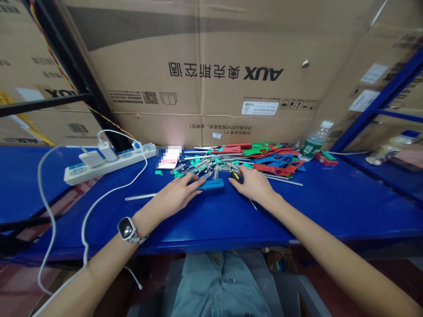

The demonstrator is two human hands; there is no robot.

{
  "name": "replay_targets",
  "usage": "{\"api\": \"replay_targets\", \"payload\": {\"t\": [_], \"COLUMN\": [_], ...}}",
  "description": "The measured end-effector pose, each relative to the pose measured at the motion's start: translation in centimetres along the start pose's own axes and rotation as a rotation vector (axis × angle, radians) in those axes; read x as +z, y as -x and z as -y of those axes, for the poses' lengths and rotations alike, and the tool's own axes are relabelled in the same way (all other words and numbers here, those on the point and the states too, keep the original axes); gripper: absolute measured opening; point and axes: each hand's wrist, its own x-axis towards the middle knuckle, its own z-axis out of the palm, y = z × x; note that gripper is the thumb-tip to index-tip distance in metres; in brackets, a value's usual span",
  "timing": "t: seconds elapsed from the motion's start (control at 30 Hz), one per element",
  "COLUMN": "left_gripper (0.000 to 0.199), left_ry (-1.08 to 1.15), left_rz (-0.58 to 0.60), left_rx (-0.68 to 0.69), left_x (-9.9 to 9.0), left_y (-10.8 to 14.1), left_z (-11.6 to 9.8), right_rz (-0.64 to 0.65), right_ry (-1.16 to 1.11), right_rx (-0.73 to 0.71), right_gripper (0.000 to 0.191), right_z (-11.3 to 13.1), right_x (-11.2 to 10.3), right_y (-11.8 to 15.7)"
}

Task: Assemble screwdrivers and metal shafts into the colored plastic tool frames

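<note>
My left hand (178,193), with a watch on its wrist, is closed on a blue long-nosed lighter (213,184) lying low over the table. A metal tube (140,197) sticks out to the left from behind that hand; the join is hidden. My right hand (254,185) grips a screwdriver (235,176) by its black and yellow handle, the thin shaft slanting down toward me. Just beyond both hands spreads a pile of metal tubes, small clear and teal parts (201,164), and red lighter bodies (272,169), with green and blue ones among them.
The blue table (211,224) ends at a large carton (214,53). At left lies a white power strip (109,164) with chargers and a looping cable (94,204). A plastic bottle (312,143) and a small red box (327,159) stand at right, near a blue frame (380,94).
</note>
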Motion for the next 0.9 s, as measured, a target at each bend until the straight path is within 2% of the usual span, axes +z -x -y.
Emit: {"api": "replay_targets", "payload": {"t": [0.1,0.2,0.27,0.37,0.47,0.57,0.7,0.9], "left_gripper": [0.049,0.048,0.046,0.043,0.034,0.035,0.036,0.032], "left_ry": [-0.066,-0.077,-0.036,0.007,-0.013,-0.022,0.009,-0.024], "left_rz": [0.007,0.012,0.024,0.007,-0.035,-0.092,-0.092,-0.128], "left_rx": [0.002,0.035,0.055,0.062,0.051,0.058,0.095,0.114], "left_x": [-1.1,-2.0,-2.4,-2.6,-2.6,-2.7,-2.7,-3.0], "left_y": [-1.2,-2.6,-3.4,-4.0,-4.1,-4.1,-4.6,-5.4], "left_z": [-0.5,-0.7,-0.7,-0.1,0.6,1.0,1.0,0.4], "right_rz": [-0.119,-0.131,-0.1,-0.058,-0.091,-0.122,-0.084,-0.023], "right_ry": [-0.128,-0.132,-0.045,-0.002,-0.034,-0.051,-0.057,-0.103], "right_rx": [-0.25,-0.589,-0.672,-0.702,-0.711,-0.701,-0.711,-0.717], "right_gripper": [0.03,0.045,0.035,0.023,0.024,0.031,0.037,0.025], "right_z": [0.7,1.6,2.0,1.7,0.9,0.3,0.4,0.7], "right_x": [-1.3,-2.2,-2.2,-1.6,-1.0,-0.9,-1.1,-1.3], "right_y": [0.2,-0.1,-0.6,-1.6,-2.1,-2.2,-2.4,-3.2]}}
